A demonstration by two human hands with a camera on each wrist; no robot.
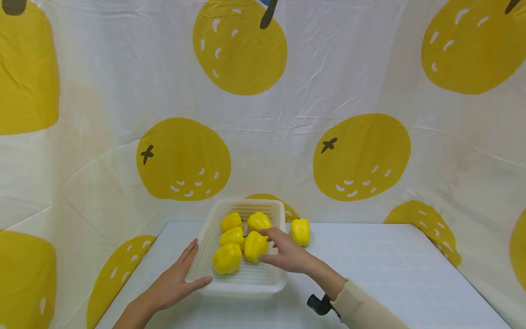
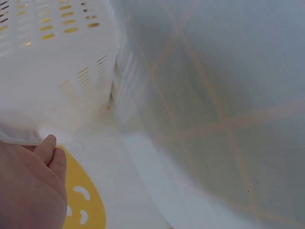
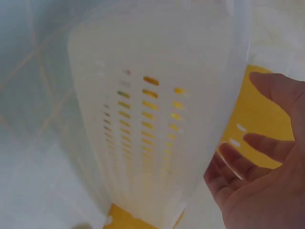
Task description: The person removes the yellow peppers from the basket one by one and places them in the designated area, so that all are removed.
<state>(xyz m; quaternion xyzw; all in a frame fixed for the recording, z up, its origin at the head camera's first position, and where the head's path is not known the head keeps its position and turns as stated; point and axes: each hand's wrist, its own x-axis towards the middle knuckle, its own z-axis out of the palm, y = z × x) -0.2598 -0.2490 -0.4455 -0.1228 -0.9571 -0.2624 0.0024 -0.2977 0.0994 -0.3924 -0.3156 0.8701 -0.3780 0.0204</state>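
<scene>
Five yellow peppers (image 1: 232,236) lay in the white basket (image 1: 242,289), which stood on the pale table (image 1: 390,274). At its near left corner the left hand (image 1: 174,281) held the rim, thumb over the edge and fingers along the outer side. Above the basket, the right hand (image 1: 289,251) had thumb and fingers well apart, holding nothing, around the near right pepper (image 1: 252,246); whether they touched it I could not tell. A sixth pepper (image 1: 300,232) sat on the table, just right of the basket, before the fruit-patterned cloth (image 1: 279,151).
</scene>
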